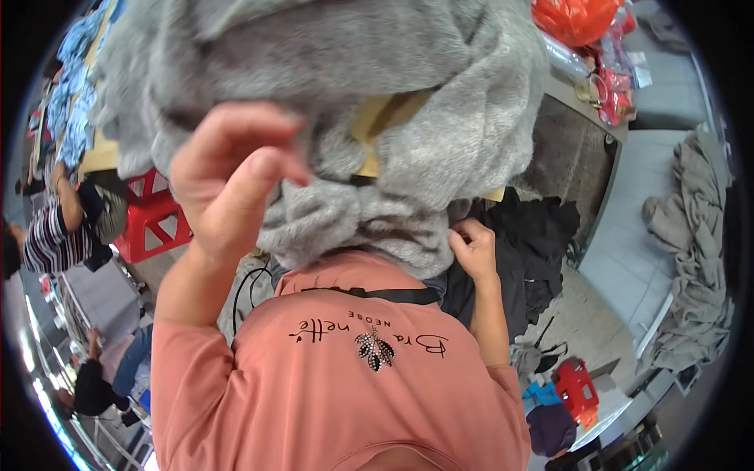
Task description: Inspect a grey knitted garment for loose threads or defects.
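A big heap of fuzzy grey knit fabric covers the table before me and hangs over its edge onto my lap. Above its left part my left hand is raised, a little blurred. Its fingers are bent, with a gap between thumb and fingertips, and I see nothing held. At the heap's lower right edge, my right hand has its fingers curled into the grey knit, gripping it. Its fingertips are partly hidden by the fabric.
Yellowish tabletop shows between folds. Black cloth lies at my right. Farther right are a red plastic bag and a pile of grey garments. A red stool stands at left, beside a person in a striped shirt.
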`<state>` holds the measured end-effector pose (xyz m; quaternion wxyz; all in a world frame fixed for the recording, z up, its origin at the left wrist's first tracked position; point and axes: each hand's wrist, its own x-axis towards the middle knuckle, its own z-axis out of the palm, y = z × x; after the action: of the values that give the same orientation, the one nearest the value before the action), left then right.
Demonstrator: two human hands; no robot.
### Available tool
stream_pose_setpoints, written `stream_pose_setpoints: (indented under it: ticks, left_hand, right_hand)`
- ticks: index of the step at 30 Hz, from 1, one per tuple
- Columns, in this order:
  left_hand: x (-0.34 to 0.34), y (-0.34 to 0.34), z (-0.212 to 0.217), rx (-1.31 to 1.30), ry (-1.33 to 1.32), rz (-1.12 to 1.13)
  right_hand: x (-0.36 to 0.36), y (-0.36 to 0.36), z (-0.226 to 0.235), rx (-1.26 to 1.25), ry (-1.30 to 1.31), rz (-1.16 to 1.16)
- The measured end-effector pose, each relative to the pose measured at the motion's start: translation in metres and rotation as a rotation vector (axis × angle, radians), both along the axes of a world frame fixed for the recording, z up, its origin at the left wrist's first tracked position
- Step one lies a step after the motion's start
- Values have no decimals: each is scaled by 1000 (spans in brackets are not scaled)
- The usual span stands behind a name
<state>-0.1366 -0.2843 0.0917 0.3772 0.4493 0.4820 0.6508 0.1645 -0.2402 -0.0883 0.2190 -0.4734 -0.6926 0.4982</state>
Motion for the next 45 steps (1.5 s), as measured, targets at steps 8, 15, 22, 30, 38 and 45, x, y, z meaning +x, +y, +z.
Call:
stream_pose_setpoints:
  ticks: [8,15,22,30,38,45]
  left_hand:
    - [6,-153,-110,-382,1073,99]
    - [-63,-240,-61,-282,972,614]
    - [-66,-321,-129,-1010,1000,202]
    - [-5,-181,-61,-723,137,107]
    - [37,-141,-123,-752,437,-360]
    - [27,-153,-61,-452,509,-457]
  right_hand:
    - [-83,-24,48,687,-365,550]
    - [-32,-13,123,-110,249,934]
    - [-35,-28,86,6,-499,1139]
    - [-98,-44,118,-208,414,977]
    - [-143,-80,122,-75,480,1218]
    - [-159,-7,25,-35,-2,637]
